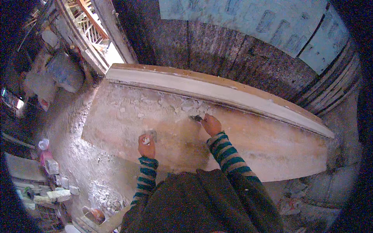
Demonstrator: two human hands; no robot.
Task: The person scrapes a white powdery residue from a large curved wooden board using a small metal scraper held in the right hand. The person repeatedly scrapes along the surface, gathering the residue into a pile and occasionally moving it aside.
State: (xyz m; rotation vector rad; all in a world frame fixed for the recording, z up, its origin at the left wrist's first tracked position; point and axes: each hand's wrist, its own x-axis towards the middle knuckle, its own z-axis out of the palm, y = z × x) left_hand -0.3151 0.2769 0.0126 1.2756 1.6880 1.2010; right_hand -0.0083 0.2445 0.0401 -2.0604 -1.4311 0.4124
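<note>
In front of me lies a broad, dusty wooden board. A long white moulding with a brown upper edge runs along its far side. My right hand is closed round a small dark tool, which touches or hovers just over the board; its exact kind is too blurred to tell. Below and left of it, my left hand is closed on a small white piece near a greyish patch on the surface. Pale flakes and crumbs lie scattered along the foot of the moulding.
A dark, stained wall with a light blue upper part stands behind the board. A bright doorway opens at far left. White lumps and debris lie on the floor at left, with a heap of white rubble closer in.
</note>
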